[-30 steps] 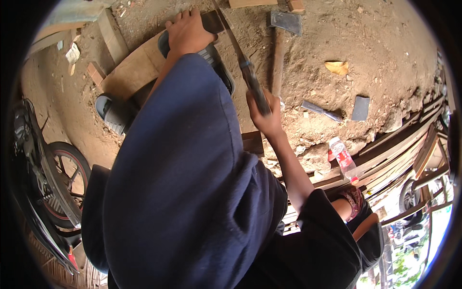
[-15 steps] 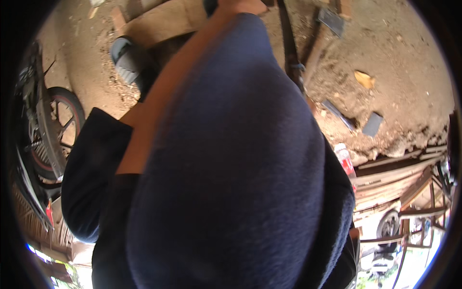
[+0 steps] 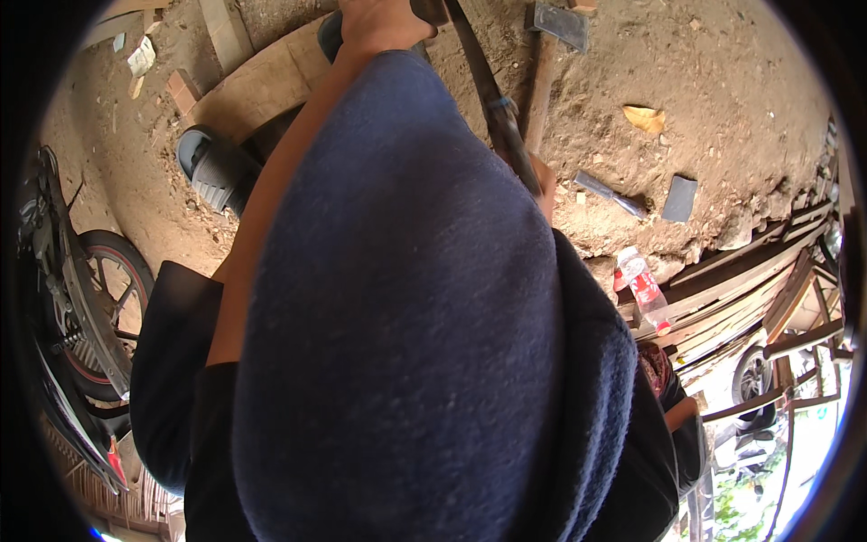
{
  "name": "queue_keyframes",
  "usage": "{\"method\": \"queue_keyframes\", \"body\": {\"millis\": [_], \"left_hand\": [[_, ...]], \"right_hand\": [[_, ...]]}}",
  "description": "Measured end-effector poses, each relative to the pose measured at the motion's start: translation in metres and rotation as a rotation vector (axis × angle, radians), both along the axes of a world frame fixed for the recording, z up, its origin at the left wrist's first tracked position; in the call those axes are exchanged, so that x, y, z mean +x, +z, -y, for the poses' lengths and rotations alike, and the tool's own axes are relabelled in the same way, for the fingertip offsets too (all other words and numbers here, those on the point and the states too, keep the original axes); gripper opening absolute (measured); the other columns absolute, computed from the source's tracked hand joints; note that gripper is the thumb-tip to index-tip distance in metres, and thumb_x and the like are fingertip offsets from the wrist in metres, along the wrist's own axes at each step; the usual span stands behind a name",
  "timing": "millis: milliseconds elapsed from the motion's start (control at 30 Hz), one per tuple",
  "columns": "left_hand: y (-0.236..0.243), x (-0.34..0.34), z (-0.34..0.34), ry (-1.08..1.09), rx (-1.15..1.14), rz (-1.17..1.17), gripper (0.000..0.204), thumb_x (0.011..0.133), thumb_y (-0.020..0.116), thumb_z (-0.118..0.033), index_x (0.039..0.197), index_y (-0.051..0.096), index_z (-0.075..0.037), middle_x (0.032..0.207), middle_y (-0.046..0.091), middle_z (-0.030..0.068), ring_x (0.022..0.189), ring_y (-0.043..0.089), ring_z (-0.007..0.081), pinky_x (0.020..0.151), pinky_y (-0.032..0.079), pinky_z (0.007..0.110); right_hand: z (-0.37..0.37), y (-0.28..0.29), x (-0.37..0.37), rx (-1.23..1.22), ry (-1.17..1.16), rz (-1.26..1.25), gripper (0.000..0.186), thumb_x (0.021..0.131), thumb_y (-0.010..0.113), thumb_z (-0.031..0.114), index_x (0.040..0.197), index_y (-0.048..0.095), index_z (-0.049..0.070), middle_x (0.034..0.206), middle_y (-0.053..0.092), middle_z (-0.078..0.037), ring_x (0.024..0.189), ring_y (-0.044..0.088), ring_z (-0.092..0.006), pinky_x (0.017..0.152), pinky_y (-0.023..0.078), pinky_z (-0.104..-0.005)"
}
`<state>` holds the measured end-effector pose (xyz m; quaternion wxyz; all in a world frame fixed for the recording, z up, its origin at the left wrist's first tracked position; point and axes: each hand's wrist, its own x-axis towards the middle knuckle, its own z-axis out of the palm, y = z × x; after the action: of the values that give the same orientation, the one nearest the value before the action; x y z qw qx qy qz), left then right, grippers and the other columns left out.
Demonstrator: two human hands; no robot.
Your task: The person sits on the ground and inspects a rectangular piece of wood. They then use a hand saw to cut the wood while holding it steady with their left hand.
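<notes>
My left hand [image 3: 379, 23] is at the top edge, thumb stretched out, fingertips cut off, over a dark sandal [image 3: 330, 34] and beside a dark piece of wood [image 3: 433, 13]. My right hand [image 3: 540, 178], mostly behind dark blue cloth [image 3: 397, 298], grips the handle of a long dark-bladed tool [image 3: 479, 72] angled up to the left. Right of it lie an axe [image 3: 560, 25] with a wooden haft, a chisel-like tool [image 3: 610, 195] and a dark flat block [image 3: 678, 198]. A grey sandal [image 3: 217, 170] on a foot rests beside a curved plank [image 3: 257, 77].
A motorbike [image 3: 81, 316] stands along the left. On the dirt are a dry leaf [image 3: 643, 118], wood scraps [image 3: 183, 88] and a plastic bottle [image 3: 643, 287] with a red label. Stacked boards [image 3: 741, 285], wooden frames and another wheel [image 3: 750, 375] are at the right.
The blue cloth has spread right, hiding most of my right forearm. My left hand sits higher, partly out of frame, and more of its forearm shows. The view shifted and partly swung back.
</notes>
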<state>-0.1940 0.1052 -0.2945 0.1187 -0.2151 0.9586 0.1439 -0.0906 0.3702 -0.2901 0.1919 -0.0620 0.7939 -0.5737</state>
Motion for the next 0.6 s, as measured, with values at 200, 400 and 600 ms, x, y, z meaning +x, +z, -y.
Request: {"method": "queue_keyframes", "body": {"millis": [200, 400, 600], "left_hand": [[0.0, 0.0, 0.009, 0.004, -0.029, 0.076, 0.091, 0.065, 0.079, -0.034, 0.142, 0.042, -0.003, 0.143, 0.048, 0.0212, 0.137, 0.04, 0.034, 0.113, 0.027, 0.053], [-0.016, -0.008, 0.006, -0.054, 0.01, 0.038, 0.09, 0.066, 0.075, -0.033, 0.143, 0.041, -0.002, 0.144, 0.046, 0.0217, 0.137, 0.04, 0.0337, 0.114, 0.026, 0.054], [-0.004, -0.006, 0.004, -0.036, 0.042, 0.056, 0.09, 0.066, 0.078, -0.034, 0.143, 0.042, -0.004, 0.146, 0.045, 0.0218, 0.139, 0.039, 0.0338, 0.115, 0.024, 0.056]], "right_hand": [[0.055, -0.001, -0.039, 0.027, -0.01, 0.049, 0.014, 0.09, 0.063, 0.011, 0.09, 0.066, -0.003, 0.063, 0.059, -0.011, 0.057, 0.059, -0.0175, 0.055, 0.046, -0.0335], [-0.005, -0.004, 0.012, 0.027, -0.035, -0.095, 0.017, 0.092, 0.061, 0.014, 0.089, 0.065, -0.003, 0.066, 0.061, -0.014, 0.057, 0.06, -0.023, 0.055, 0.046, -0.0345], [0.057, 0.005, -0.063, 0.033, -0.015, 0.099, 0.023, 0.092, 0.063, 0.017, 0.079, 0.06, -0.003, 0.06, 0.056, -0.01, 0.055, 0.053, -0.0137, 0.053, 0.043, -0.0343]]}}
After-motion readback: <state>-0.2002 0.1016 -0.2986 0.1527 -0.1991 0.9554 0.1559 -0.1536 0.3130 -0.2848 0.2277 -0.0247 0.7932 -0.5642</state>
